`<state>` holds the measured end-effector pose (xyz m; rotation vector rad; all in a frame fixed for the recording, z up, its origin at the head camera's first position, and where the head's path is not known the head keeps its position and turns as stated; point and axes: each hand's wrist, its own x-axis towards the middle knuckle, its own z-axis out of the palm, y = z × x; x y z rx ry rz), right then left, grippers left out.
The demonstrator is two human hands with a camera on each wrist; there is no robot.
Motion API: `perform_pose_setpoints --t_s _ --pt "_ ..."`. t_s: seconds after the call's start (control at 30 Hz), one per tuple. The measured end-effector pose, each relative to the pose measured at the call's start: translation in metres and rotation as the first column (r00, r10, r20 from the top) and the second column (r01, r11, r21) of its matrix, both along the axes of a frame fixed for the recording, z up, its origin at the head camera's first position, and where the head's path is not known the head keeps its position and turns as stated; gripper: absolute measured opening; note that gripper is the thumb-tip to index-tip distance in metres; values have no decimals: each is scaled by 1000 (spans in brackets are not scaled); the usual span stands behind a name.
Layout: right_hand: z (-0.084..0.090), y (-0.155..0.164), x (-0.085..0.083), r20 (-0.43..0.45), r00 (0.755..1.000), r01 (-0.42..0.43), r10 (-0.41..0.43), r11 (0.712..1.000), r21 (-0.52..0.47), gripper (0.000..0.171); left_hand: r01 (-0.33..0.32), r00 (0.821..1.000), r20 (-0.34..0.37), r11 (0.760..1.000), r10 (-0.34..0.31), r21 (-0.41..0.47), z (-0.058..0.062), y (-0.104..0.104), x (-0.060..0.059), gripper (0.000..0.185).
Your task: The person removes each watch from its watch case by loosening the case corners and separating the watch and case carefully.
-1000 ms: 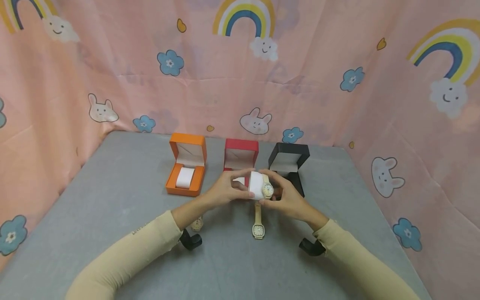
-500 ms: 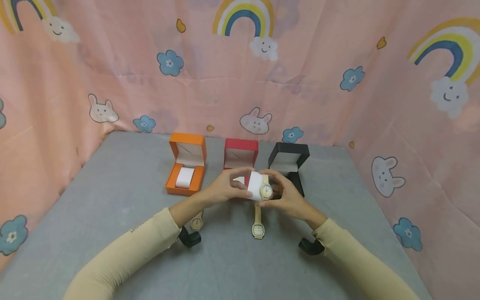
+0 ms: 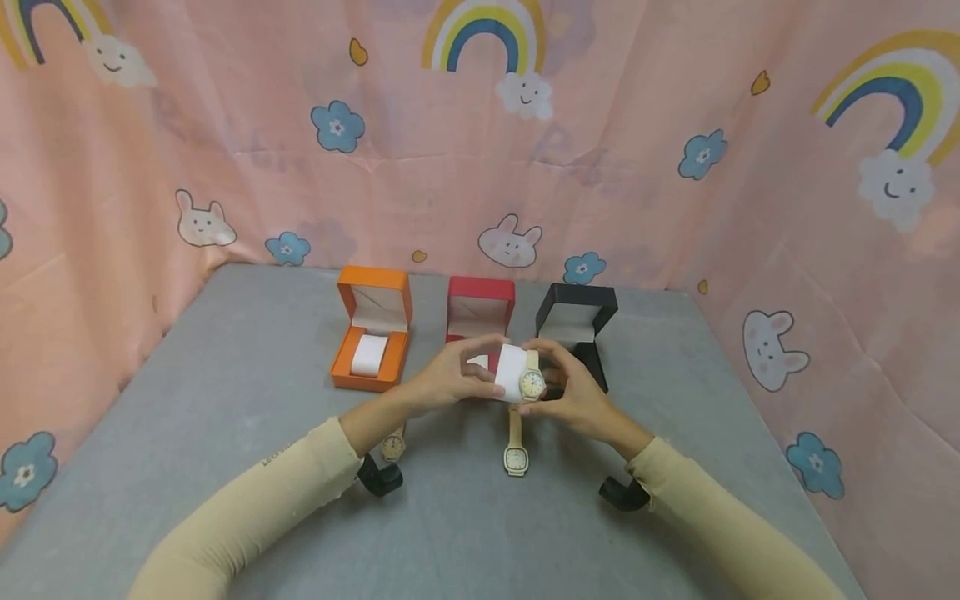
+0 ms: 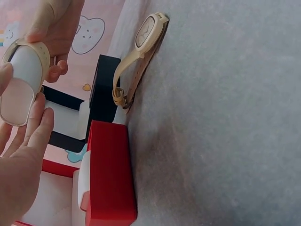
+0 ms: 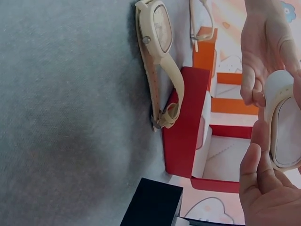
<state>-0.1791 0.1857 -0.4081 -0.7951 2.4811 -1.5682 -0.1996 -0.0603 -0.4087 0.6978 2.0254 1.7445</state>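
Both hands hold a white watch cushion (image 3: 511, 372) up in front of the red box. A cream wristwatch (image 3: 532, 384) is around the cushion's right end, its dial facing the head camera. My left hand (image 3: 456, 375) grips the cushion's left end between thumb and fingers. At the other end, my right hand (image 3: 576, 393) pinches the wristwatch, thumb low and fingers behind. In the left wrist view the cream strap (image 4: 43, 61) wraps the cushion. Behind the hands, the red box (image 3: 482, 304) stands with its lid up, its base mostly hidden.
An orange box (image 3: 371, 379) with a white cushion stands open on the left, a black box (image 3: 577, 312) open on the right. A square-faced cream watch (image 3: 516, 457) lies in front of the hands. Another cream watch (image 3: 393, 445) lies near the left wrist. Pink curtain (image 3: 420, 192) backs the grey table.
The cushion and wristwatch have tilted slightly, the dial shifting a little left and down. Both hands keep their hold, and the boxes and the other watches stay in place.
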Motion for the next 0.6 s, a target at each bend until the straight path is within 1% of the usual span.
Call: perform_pose_setpoints --t_s 0.17,0.27,0.37,0.47,0.6 --pt "-2 1 0 2 1000 -14 14 1000 -12 85 20 1000 -2 1000 -20 14 -2 1 1 71" --pt "-2 0 0 -3 1000 -23 23 1000 -22 84 23 1000 -20 1000 -23 18 -3 1 0 71" --pt "-3 -1 -1 -17 1000 -17 17 1000 -8 84 -16 999 -35 1000 16 7 -2 1 -2 72" --pt "-3 -4 -1 -52 999 18 -16 999 43 87 -59 998 -28 998 59 -5 -1 2 -2 72" --pt "-1 -6 0 -107 993 62 -54 995 78 90 -78 997 -26 997 78 -3 2 6 -2 74"
